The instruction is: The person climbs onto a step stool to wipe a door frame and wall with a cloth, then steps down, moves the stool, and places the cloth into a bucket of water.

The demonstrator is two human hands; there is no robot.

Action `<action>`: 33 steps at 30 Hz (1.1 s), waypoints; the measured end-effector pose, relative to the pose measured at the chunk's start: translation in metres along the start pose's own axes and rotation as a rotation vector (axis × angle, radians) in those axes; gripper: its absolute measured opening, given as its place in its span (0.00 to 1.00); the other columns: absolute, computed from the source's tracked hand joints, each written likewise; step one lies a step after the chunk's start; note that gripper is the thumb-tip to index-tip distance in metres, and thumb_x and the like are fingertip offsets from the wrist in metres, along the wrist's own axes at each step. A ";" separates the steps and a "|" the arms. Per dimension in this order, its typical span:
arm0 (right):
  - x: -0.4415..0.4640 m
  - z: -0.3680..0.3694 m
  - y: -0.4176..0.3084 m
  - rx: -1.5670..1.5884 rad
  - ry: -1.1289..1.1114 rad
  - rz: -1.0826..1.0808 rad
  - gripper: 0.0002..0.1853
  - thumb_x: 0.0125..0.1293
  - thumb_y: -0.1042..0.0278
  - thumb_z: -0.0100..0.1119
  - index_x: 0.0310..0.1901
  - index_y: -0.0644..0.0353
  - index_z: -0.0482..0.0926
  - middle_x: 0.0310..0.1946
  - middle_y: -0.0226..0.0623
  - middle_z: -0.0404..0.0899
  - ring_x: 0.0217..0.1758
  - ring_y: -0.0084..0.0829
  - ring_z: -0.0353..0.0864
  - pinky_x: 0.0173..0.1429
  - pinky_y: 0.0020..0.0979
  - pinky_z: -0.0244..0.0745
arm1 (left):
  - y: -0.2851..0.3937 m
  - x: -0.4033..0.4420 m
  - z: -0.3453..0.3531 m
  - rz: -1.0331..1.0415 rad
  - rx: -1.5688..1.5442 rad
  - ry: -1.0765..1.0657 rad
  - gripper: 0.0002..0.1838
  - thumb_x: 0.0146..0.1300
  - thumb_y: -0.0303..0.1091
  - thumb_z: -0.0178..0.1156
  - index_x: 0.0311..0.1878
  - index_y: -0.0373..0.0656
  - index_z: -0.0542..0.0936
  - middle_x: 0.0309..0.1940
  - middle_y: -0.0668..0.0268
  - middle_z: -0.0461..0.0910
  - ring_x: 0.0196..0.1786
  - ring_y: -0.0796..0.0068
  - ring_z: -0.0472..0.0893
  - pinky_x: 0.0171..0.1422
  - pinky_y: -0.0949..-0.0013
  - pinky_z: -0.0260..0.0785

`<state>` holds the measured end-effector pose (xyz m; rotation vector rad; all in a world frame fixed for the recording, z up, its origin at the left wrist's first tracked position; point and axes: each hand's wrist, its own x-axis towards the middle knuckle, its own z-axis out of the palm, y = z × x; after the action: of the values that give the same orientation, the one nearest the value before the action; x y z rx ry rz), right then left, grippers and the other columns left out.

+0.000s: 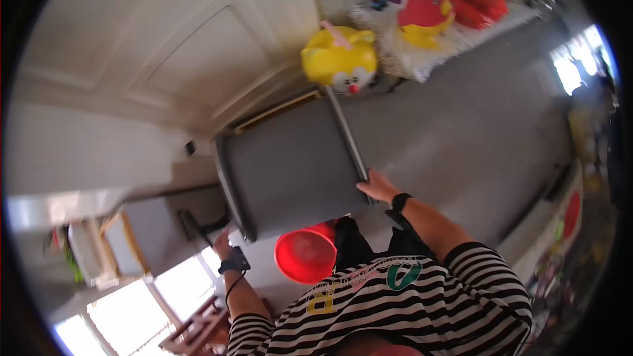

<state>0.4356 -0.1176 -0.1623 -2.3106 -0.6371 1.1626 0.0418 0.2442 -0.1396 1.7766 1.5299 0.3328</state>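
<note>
My left hand (223, 244) is at the lower left, closed around the handle end of a black brush-like tool (191, 225); the grip itself is small and partly hidden. A grey-topped piece of furniture (290, 165), like a low table, stands in front of me. At its right edge, by a pale metal strip (349, 135), my right hand (378, 186) has thumb and fingers on the rim. Below that furniture, close to my body, is a red bucket (305, 255), its inside facing up. Both wrists wear dark bands.
A yellow cartoon-faced toy (339, 59) is beside the furniture's far corner. Toys and a red-and-yellow item (425, 16) crowd a white-covered stand (422, 69). A panelled cream door (198, 46) rises at the upper left. Bright windows (128, 310) show at lower left.
</note>
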 end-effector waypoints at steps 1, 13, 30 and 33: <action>-0.002 0.005 -0.005 0.048 0.084 0.009 0.35 0.56 0.52 0.56 0.52 0.77 0.59 0.43 0.64 0.71 0.50 0.59 0.71 0.53 0.45 0.67 | 0.009 0.012 0.010 -0.009 -0.018 -0.048 0.12 0.55 0.41 0.60 0.35 0.41 0.80 0.23 0.70 0.74 0.24 0.80 0.72 0.28 0.76 0.66; -0.019 0.003 -0.024 0.112 0.153 0.078 0.21 0.56 0.62 0.54 0.40 0.72 0.62 0.30 0.63 0.74 0.38 0.61 0.73 0.43 0.51 0.67 | 0.030 0.013 0.056 -0.264 -0.811 -0.205 0.14 0.63 0.42 0.53 0.37 0.38 0.76 0.29 0.69 0.75 0.32 0.78 0.75 0.35 0.76 0.68; -0.060 0.016 0.010 0.141 0.314 0.152 0.19 0.55 0.61 0.53 0.36 0.73 0.63 0.27 0.63 0.74 0.36 0.61 0.73 0.41 0.51 0.69 | 0.042 0.035 0.093 -0.194 -0.685 -0.094 0.11 0.61 0.39 0.57 0.33 0.39 0.78 0.22 0.71 0.76 0.22 0.81 0.74 0.24 0.78 0.66; -0.061 0.016 0.015 0.104 0.297 0.154 0.19 0.55 0.62 0.53 0.37 0.71 0.61 0.27 0.62 0.74 0.36 0.61 0.73 0.41 0.51 0.69 | 0.041 0.037 0.097 -0.198 -0.675 -0.107 0.13 0.59 0.41 0.59 0.33 0.39 0.80 0.22 0.73 0.76 0.22 0.84 0.73 0.25 0.79 0.63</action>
<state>0.3931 -0.1622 -0.1433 -2.4095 -0.2880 0.8678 0.1427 0.2431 -0.1873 1.0902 1.2961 0.5661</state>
